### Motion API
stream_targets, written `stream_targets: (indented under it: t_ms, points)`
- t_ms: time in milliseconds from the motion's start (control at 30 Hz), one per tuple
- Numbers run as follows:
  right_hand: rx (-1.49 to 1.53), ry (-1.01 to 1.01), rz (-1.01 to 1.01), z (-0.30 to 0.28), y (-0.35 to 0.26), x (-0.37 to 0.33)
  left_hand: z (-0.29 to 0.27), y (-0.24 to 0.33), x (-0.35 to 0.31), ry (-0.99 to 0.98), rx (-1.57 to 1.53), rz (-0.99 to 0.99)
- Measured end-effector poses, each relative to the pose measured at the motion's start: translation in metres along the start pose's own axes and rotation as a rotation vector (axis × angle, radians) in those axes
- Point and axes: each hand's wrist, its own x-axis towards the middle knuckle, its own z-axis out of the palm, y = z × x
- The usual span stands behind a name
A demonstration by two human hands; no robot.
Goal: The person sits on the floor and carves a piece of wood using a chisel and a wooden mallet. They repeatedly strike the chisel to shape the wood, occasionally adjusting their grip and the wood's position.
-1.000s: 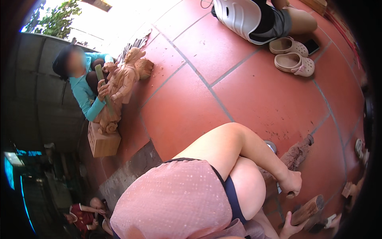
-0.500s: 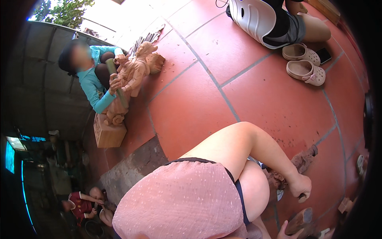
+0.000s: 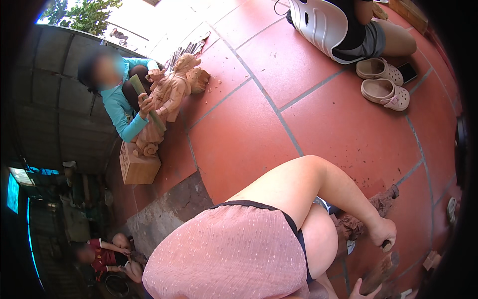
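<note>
My left arm bends at the elbow, and my left hand (image 3: 382,232) is closed in a fist around a tool handle; only the handle's dark round end (image 3: 386,244) shows. Close to that hand, partly behind my forearm and knee, lies a brown carved wooden piece (image 3: 386,198). At the lower edge, part of my right hand (image 3: 364,290) is in view, its thumb and a finger on either side of a thick piece of wood (image 3: 381,271), which is blurred. The rest of that hand is cut off by the picture's edge.
On the left a person in turquoise (image 3: 117,117) holds a green strip (image 3: 137,84) over a carved wooden statue (image 3: 169,94). Beige clogs (image 3: 383,92) and a phone (image 3: 407,74) lie at upper right, near another person's white clog (image 3: 318,27). Another person (image 3: 102,256) sits at lower left.
The thick piece of wood by my right hand has shifted and blurred. My left fist has moved slightly right, its handle end showing more. The green strip has tilted. The view has shifted slightly.
</note>
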Motion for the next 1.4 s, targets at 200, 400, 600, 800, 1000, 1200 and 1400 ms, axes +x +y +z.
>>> stream_targets:
  t_ms: [200,400,600,800,1000,1200,1400]
  points:
    - [0.025,-0.26,0.265,-0.008,-0.02,0.009,-0.001,-0.007,-0.004,0.098,0.076,-0.025]
    - [0.322,-0.348,0.388,0.041,0.037,-0.019,-0.022,0.034,-0.022,0.142,0.239,0.248]
    - [0.611,-0.543,0.628,0.094,0.08,-0.039,-0.006,0.042,-0.045,0.01,0.402,0.115]
    - [0.61,-0.384,0.71,0.16,0.172,-0.09,-0.014,0.039,-0.059,-0.239,0.386,0.053]
    - [0.507,-0.361,0.716,0.192,0.2,-0.102,-0.032,0.038,-0.067,-0.312,0.386,-0.17]
    - [0.293,-0.365,0.654,0.194,0.189,-0.095,-0.027,0.026,-0.075,-0.313,0.442,-0.156]
    - [0.302,-0.226,0.525,0.154,0.15,-0.07,-0.034,0.015,-0.074,-0.431,0.344,-0.286]
